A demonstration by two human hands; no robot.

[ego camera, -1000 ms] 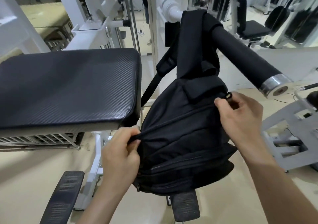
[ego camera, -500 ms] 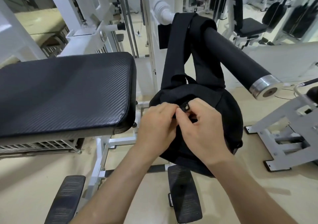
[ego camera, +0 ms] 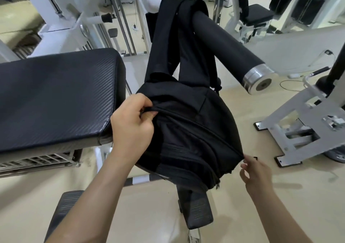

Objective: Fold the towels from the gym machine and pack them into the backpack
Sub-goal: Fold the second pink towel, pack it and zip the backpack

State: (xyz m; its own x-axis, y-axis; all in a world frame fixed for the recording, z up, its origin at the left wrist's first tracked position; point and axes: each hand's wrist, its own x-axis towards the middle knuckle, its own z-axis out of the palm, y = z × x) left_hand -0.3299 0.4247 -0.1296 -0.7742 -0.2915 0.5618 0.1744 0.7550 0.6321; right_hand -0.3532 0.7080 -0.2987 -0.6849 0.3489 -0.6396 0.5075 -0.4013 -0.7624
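The black backpack (ego camera: pixel 188 130) hangs by its straps from the padded roller (ego camera: pixel 225 46) of the gym machine. My left hand (ego camera: pixel 132 125) grips the fabric at the upper left end of the bag's zipper line. My right hand (ego camera: pixel 255 173) is at the lower right end of that zipper, where its fingertips pinch the small black zipper pull (ego camera: pixel 255 158). The zipper runs as a shut seam between my two hands. No towel shows anywhere in view.
A black padded bench (ego camera: pixel 56 97) lies to the left, close to the bag. Black foot plates (ego camera: pixel 196 209) sit on the beige floor below it. A white machine frame (ego camera: pixel 306 123) stands at the right, and more gym machines fill the background.
Both hands were together at the top of the bag. My right hand has since travelled down the zipper to the lower right, and my left hand has shifted to the upper left end.
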